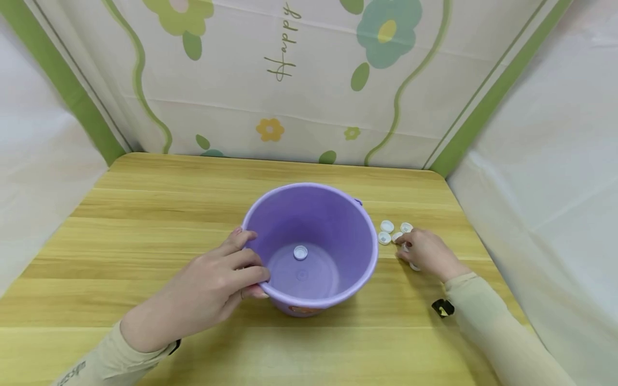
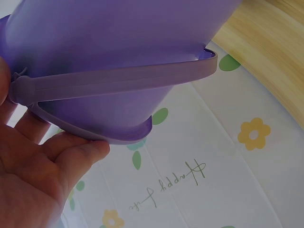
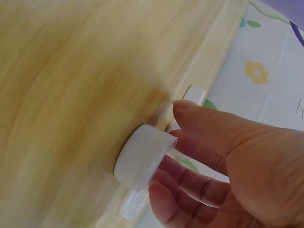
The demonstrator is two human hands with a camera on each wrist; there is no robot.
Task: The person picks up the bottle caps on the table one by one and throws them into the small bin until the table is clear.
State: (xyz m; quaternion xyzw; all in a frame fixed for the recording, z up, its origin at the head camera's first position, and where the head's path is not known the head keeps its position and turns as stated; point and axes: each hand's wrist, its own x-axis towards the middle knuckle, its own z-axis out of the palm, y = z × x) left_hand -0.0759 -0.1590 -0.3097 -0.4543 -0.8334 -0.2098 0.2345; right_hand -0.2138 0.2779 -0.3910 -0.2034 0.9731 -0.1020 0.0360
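A purple bucket stands on the wooden table, one white cap lying on its inner floor. My left hand grips the bucket's left rim, fingers over the edge. The left wrist view has this hand at the rim, beside the handle. To the right of the bucket, my right hand is over several white caps. In the right wrist view, the fingers of that hand are parted beside a large-looking white cap; whether they touch it is hard to tell.
Behind the wooden table hangs a floral cloth, with pale sheets at both sides. A small black and yellow object is at the right sleeve's cuff.
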